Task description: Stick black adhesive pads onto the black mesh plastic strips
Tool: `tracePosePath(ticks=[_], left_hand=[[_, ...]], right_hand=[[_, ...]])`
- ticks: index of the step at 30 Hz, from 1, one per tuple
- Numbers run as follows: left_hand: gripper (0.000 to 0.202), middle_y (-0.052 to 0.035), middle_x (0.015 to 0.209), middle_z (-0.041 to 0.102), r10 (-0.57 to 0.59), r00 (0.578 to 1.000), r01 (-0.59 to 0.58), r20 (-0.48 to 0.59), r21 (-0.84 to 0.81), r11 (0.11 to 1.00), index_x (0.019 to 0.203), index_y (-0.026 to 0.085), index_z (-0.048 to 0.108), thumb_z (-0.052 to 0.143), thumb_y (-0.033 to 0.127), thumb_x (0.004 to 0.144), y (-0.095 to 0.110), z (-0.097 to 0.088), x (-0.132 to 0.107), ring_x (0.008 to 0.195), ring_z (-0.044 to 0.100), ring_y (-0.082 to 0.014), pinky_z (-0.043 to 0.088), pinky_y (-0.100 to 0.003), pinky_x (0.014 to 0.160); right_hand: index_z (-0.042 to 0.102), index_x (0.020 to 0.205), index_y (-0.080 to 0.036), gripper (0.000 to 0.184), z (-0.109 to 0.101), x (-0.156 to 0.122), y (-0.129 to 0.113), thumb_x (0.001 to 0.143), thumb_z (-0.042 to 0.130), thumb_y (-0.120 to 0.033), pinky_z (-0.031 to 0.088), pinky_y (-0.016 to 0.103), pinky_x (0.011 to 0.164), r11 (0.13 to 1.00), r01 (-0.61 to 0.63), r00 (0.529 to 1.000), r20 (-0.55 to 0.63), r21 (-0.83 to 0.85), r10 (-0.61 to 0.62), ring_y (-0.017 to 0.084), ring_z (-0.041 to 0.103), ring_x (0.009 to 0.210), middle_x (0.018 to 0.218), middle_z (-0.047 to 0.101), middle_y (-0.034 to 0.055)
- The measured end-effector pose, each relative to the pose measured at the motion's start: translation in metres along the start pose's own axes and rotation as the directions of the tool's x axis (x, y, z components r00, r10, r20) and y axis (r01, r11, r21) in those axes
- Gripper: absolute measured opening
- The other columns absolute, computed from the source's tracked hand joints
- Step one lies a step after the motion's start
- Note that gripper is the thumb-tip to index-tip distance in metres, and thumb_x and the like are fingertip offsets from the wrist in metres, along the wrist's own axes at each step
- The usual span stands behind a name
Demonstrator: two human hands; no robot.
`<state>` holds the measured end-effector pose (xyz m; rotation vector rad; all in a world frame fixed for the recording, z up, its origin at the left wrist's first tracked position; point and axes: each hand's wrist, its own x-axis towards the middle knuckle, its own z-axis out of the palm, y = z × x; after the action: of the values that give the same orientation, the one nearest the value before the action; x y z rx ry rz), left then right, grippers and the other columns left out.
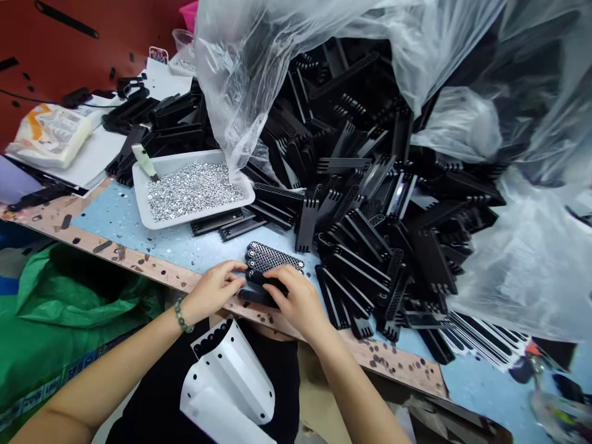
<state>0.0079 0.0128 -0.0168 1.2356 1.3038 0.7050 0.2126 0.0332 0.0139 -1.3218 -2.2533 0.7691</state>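
**Two hands at a counter edge, head-worn view.** The left hand (213, 291) and right hand (298, 302) lie side by side over a short stack of black mesh bars (272, 260), which sit at the near edge of the counter (139, 231). The stacked bars have perforated faces and lie roughly parallel. The right hand is curled, its fingers closed over the near bars. The left hand is partly curved, its fingertips touching the left end of the stack; whether it grips or merely rests cannot be told. A green beaded bracelet (182, 316) encircles the left wrist.

Just beyond the stack, a large heap of similar black toothed parts (365, 185) spreads across the counter, partly covered by a clear plastic bag (240, 74). A few parts lie separately between the hands and a white tray (198, 216), which is filled with small silver rings (194, 191). A pale handled tool (144, 157) leans in the tray's near-left corner. Farther back stands a clear plastic cup (182, 42) holding similar silver pieces. A white curved panel with black-edged holes (229, 376) rests against the person's dark clothing below the counter edge, and a green woven sack (69, 296) lies to the left.
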Motion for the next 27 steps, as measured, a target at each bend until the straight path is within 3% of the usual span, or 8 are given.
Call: tracePosePath(ticks=[5, 11, 17, 20, 22, 24, 27], left_hand=[[0.033, -0.0037, 0.082, 0.068, -0.029, 0.999, 0.03, 0.014, -0.07, 0.997, 0.113, 0.017, 0.059, 0.06, 0.029, 0.082, 0.004, 0.004, 0.011, 0.072, 0.067, -0.0167, 0.054, -0.028, 0.07], [0.026, -0.009, 0.11, 0.061, 0.031, 0.998, -0.025, 0.048, -0.12, 0.993, 0.103, 0.016, 0.067, 0.059, 0.026, 0.081, 0.004, 0.003, 0.017, 0.078, 0.066, -0.0148, 0.056, -0.026, 0.071], [0.02, -0.0028, 0.084, 0.066, -0.03, 0.991, 0.045, 0.13, -0.118, 0.992, 0.1, 0.018, 0.061, 0.058, 0.03, 0.085, 0.007, 0.007, 0.021, 0.076, 0.069, -0.0177, 0.056, -0.026, 0.067], [0.021, -0.0034, 0.093, 0.066, -0.029, 0.996, 0.037, 0.088, -0.094, 0.995, 0.101, 0.019, 0.06, 0.057, 0.032, 0.086, 0.007, 0.009, 0.02, 0.074, 0.07, -0.0166, 0.057, -0.027, 0.067], [0.024, -0.0052, 0.105, 0.064, -0.025, 0.998, 0.031, 0.066, -0.089, 0.996, 0.107, 0.02, 0.062, 0.056, 0.032, 0.087, 0.007, 0.009, 0.016, 0.076, 0.07, -0.0158, 0.057, -0.028, 0.07], [0.023, -0.006, 0.112, 0.061, -0.004, 0.998, 0.008, 0.055, -0.073, 0.997, 0.105, 0.02, 0.065, 0.053, 0.032, 0.089, 0.007, 0.008, 0.012, 0.078, 0.07, -0.0152, 0.057, -0.028, 0.073], [0.019, -0.0047, 0.106, 0.061, 0.032, 0.999, -0.033, 0.027, 0.03, 0.999, 0.096, 0.02, 0.067, 0.056, 0.034, 0.089, 0.008, 0.009, 0.009, 0.076, 0.067, -0.0146, 0.055, -0.027, 0.072]], right_hand=[[0.064, 0.097, -0.023, 0.014, 0.001, 0.004, 0.004, 0.087, 0.059, -0.015, 0.051, 0.035, 0.082, 0.998, 0.017, 0.999, 0.033, -0.061, -0.015, 0.021, 0.062, 0.092, 0.098, 0.067, 0.004], [0.065, 0.097, -0.022, 0.013, 0.004, 0.005, 0.005, 0.089, 0.057, -0.016, 0.052, 0.035, 0.081, 0.991, 0.061, 0.998, 0.038, -0.116, -0.057, 0.02, 0.062, 0.091, 0.098, 0.068, 0.0046], [0.064, 0.099, -0.022, 0.014, 0.002, 0.007, -0.001, 0.09, 0.055, -0.017, 0.052, 0.032, 0.077, 0.979, 0.05, 0.994, 0.107, -0.199, -0.029, 0.02, 0.062, 0.09, 0.098, 0.068, 0.0041], [0.061, 0.106, -0.021, 0.019, -0.009, 0.002, -0.001, 0.088, 0.06, -0.022, 0.052, 0.033, 0.072, 0.965, -0.018, 0.994, 0.096, -0.262, 0.044, 0.022, 0.063, 0.09, 0.105, 0.064, 0.0066], [0.059, 0.108, -0.021, 0.024, -0.018, -0.005, 0.004, 0.086, 0.063, -0.026, 0.052, 0.033, 0.071, 0.968, -0.113, 0.99, 0.061, -0.224, 0.13, 0.021, 0.063, 0.088, 0.107, 0.062, 0.0073], [0.059, 0.102, -0.021, 0.015, -0.024, -0.013, 0.01, 0.088, 0.06, -0.026, 0.052, 0.031, 0.072, 0.975, -0.19, 0.98, 0.034, -0.113, 0.195, 0.019, 0.062, 0.085, 0.099, 0.062, 0.0053], [0.06, 0.088, -0.022, 0.007, -0.026, -0.021, 0.018, 0.09, 0.054, -0.02, 0.05, 0.029, 0.073, 0.97, -0.241, 0.971, 0.007, 0.033, 0.241, 0.017, 0.061, 0.081, 0.086, 0.062, 0.0028]])
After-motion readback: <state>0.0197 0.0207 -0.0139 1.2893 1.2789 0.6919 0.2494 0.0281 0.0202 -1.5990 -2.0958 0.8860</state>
